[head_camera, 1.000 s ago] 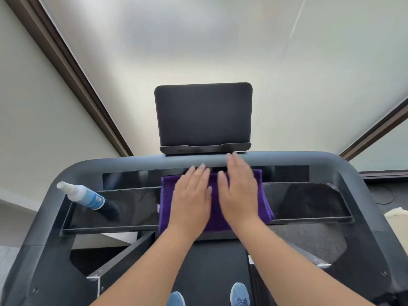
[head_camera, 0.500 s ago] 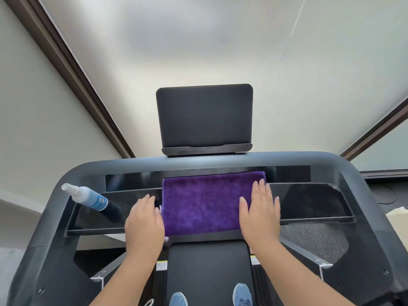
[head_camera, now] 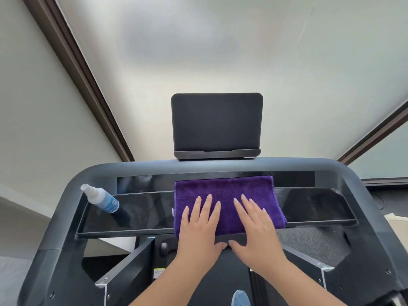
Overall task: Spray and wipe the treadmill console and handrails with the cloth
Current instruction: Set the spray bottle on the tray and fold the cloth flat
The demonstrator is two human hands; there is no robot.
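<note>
Both hands, left point(head_camera: 199, 230) and right point(head_camera: 256, 228), lie flat with fingers spread on the cloth point(head_camera: 225, 191), mid-console point(head_camera: 145, 210). Bottle point(head_camera: 100, 198) rests at the left. I judge wiping just begun; console ends and handrails point(head_camera: 373, 208) remain.

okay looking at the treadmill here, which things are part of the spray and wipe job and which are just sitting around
Part of the job:
purple cloth, under the left hand and right hand
spray bottle, in the console's left corner
glossy console
handrail

Just there:
tablet holder above the console
blue shoe on the belt
</note>
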